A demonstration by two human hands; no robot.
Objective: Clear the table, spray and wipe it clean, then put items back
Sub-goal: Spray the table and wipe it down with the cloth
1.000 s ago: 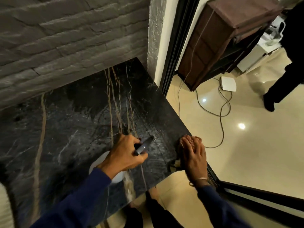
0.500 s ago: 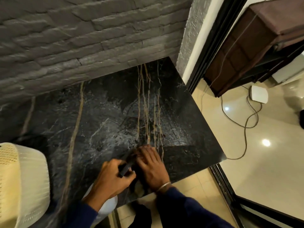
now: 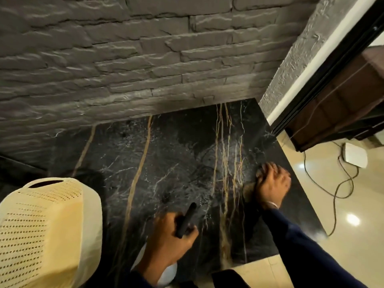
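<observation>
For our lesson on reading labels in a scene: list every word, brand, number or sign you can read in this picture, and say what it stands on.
None: no readable text anywhere in this view.
The spray bottle in the left hand: no label visible.
The cream perforated basket: holes only, no print.
The white box on the floor: plain.
The black marble table under the right hand: veins only.

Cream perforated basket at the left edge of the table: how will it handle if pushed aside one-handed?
The basket looks like thin plastic with rows of holes, so probably light for its bulk. The marble table looks polished, so it should slide readily. It stands tall, so a push near the rim may tip it; pushing low seems safer. Contents are not visible.
</observation>
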